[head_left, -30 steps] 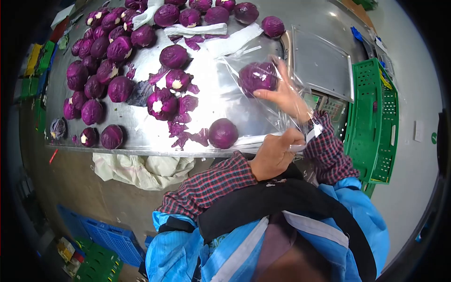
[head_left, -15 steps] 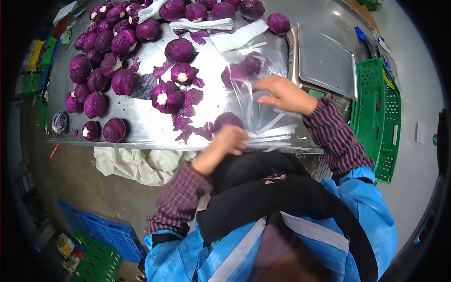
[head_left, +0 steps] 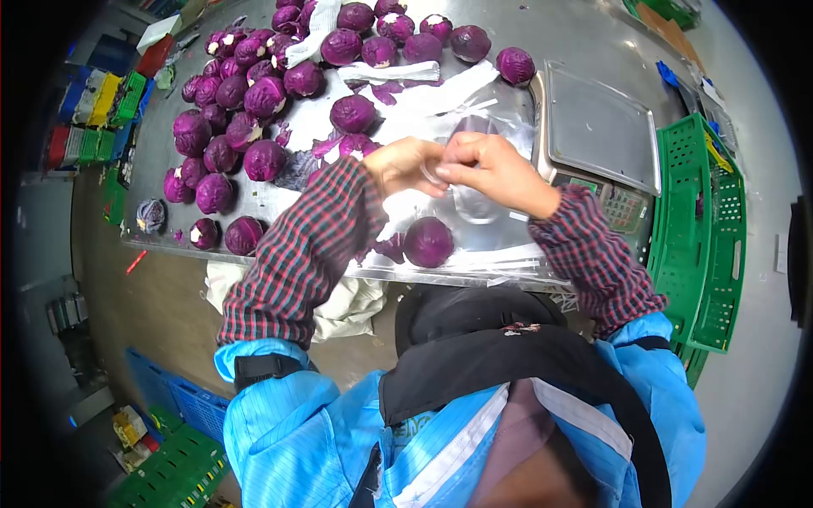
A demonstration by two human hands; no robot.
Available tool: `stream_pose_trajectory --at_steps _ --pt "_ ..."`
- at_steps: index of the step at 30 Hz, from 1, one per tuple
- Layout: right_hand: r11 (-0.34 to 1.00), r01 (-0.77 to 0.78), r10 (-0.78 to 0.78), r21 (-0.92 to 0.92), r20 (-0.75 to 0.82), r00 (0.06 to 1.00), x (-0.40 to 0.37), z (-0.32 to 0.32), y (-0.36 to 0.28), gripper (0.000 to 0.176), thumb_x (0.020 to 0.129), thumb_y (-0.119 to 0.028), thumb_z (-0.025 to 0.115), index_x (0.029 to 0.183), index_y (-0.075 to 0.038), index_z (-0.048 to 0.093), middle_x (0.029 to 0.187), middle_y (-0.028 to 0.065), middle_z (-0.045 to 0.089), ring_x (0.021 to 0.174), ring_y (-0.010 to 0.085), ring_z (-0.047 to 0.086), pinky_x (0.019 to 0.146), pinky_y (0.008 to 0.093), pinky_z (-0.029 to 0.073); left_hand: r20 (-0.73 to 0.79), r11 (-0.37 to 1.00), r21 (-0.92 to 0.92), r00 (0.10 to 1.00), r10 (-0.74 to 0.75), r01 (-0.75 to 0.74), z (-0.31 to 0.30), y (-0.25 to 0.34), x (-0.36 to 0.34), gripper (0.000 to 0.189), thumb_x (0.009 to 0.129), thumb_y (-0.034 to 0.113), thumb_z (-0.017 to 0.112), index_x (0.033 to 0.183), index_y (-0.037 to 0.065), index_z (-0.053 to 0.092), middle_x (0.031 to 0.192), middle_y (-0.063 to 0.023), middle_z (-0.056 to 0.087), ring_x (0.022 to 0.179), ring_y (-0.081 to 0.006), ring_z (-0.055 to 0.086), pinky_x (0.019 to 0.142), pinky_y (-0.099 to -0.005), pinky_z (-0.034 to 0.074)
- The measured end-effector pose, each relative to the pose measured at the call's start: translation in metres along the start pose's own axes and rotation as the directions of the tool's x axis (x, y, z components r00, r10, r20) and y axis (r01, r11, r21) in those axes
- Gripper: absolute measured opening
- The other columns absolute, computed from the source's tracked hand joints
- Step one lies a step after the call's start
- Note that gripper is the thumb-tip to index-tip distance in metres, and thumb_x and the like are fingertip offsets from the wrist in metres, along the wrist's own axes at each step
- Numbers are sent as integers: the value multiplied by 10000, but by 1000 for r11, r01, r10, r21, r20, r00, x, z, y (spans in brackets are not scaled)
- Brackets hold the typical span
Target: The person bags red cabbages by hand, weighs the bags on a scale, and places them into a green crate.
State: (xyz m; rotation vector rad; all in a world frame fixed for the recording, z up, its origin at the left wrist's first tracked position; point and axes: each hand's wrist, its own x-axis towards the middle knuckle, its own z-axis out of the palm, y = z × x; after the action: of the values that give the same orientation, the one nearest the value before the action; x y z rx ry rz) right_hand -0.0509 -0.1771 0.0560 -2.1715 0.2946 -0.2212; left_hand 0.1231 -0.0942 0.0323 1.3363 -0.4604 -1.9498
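Note:
My left hand and my right hand meet above the steel table, fingers closed together on a clear plastic bag. Through the plastic, a purple shape shows just behind my right hand. A single red cabbage sits below my hands near the front edge. Behind my left hand rests another red cabbage, with loose purple leaves around it. White strips lie along the front edge, right of the single cabbage.
Many red cabbages cover the table's left and back. White sleeves lie among them. A weighing scale stands at the right, beside green crates. A white sack hangs below the front edge.
My left hand has moved up from the single cabbage to meet my right hand at the plastic. The view has shifted, so the table appears further right.

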Motion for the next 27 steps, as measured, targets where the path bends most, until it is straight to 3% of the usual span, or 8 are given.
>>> stream_pose_trajectory --at_steps 2,4,6,9,16,22,24,27 --pt "996 64 -63 68 -25 998 -13 -18 -12 188 823 -175 674 832 13 676 716 56 595 712 167 585 665 291 446 -40 994 -68 996 82 -84 29 -6 -20 280 940 137 480 1117 -64 563 877 -99 632 824 -178 652 704 -315 603" --pt "977 -211 207 28 108 972 -27 -35 -25 188 787 -185 705 824 -2 680 739 55 607 743 186 593 676 298 454 15 983 -173 997 70 -66 46 -19 -28 287 947 144 492 1128 -70 553 911 -116 646 861 -192 660 728 -324 598" --pt "962 95 -87 -257 43 995 -37 -24 -21 226 681 -238 764 793 -58 685 747 52 604 777 253 587 679 337 461 8 961 -274 999 40 -36 49 -42 -21 239 947 119 506 1093 -61 561 949 -130 657 830 -192 675 699 -310 591" --pt "873 249 -227 -420 103 969 -47 3 -24 257 621 -245 770 777 -98 628 768 29 527 799 221 548 680 360 433 39 953 -286 992 121 -105 49 -60 -20 235 942 177 538 1050 -14 624 964 -108 652 868 -185 644 762 -332 550" --pt "732 233 -216 -640 105 971 -55 41 -29 213 658 -178 737 769 -89 578 815 49 520 831 227 527 722 358 393 -133 936 -318 985 112 -150 50 -75 -25 207 944 149 535 1012 -20 635 930 -83 655 806 -147 638 648 -281 539" --pt "884 161 -192 -438 -27 981 -59 25 -34 232 725 -253 714 842 -81 610 853 55 547 853 233 540 737 359 385 -129 904 -401 986 107 -150 48 -83 -29 229 953 154 522 1022 -44 616 923 -97 642 803 -161 637 616 -257 531" --pt "872 163 -197 -462 -26 980 -56 26 -29 288 711 -319 724 878 -101 636 811 32 546 836 219 540 737 378 391 -68 824 -537 983 173 -182 57 -77 -32 201 966 103 489 967 -71 590 885 -114 651 743 -163 659 616 -260 578" --pt "863 93 -95 -496 22 995 -57 29 -25 266 702 -317 730 838 -103 649 790 25 554 820 217 547 739 373 395 -77 807 -568 986 147 -164 66 -73 -35 199 968 97 477 1005 -72 576 919 -117 643 776 -163 658 625 -265 580"
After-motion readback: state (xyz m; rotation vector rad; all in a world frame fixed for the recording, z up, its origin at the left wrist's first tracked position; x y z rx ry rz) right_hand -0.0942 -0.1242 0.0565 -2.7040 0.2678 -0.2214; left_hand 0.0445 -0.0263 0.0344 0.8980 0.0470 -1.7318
